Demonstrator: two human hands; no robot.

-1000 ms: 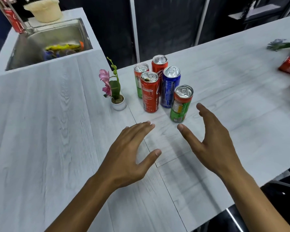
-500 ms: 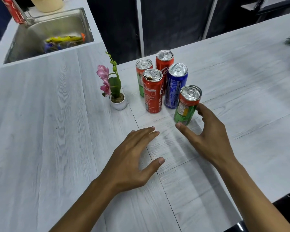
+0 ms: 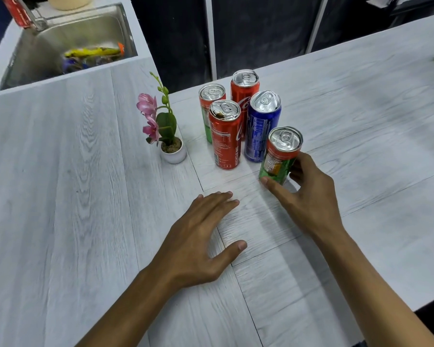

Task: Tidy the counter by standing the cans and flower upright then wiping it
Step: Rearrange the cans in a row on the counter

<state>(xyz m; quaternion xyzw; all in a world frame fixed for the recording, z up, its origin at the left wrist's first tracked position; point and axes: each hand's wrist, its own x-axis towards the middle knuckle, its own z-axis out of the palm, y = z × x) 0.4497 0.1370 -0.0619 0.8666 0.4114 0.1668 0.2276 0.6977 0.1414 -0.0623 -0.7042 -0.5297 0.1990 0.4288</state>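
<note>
Several cans stand upright in a cluster on the white wood-grain counter (image 3: 60, 196). The nearest is a green and orange can (image 3: 278, 156); my right hand (image 3: 308, 196) wraps its lower part, thumb on the near side and fingers on the right. Behind it stand a blue can (image 3: 262, 126), a red can (image 3: 226, 136), a second red can (image 3: 244, 86) and another green and orange can (image 3: 211, 101). A pink flower in a small white pot (image 3: 172, 151) stands upright to their left. My left hand (image 3: 201, 241) hovers flat and open over the counter, holding nothing.
A steel sink (image 3: 68, 46) with yellow and blue items in it is set in the counter at the far left. A red can (image 3: 19, 11) and a cream bowl (image 3: 68, 1) stand behind it. A dark gap lies beyond the counter's back edge.
My right hand has moved forward and closed around the green and orange can. My left hand has drifted slightly forward. The view has shifted left, so the things at the far right have left the frame.
</note>
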